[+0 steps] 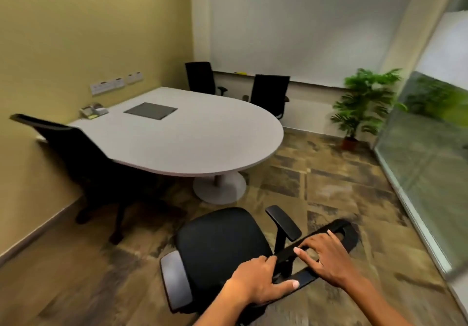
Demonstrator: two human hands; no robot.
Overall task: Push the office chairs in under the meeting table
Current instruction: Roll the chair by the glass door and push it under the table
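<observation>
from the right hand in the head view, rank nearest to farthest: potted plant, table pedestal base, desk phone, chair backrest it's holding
1. chair backrest, under the right hand itself.
2. table pedestal base, ahead and to the left.
3. potted plant, far right by the glass wall.
4. desk phone, far left on the table against the wall.

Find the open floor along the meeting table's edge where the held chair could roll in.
Free: the table's rounded near edge, between the left chair and the far right chair. Crowded: the pedestal base underneath. Both hands grip the backrest.
</observation>
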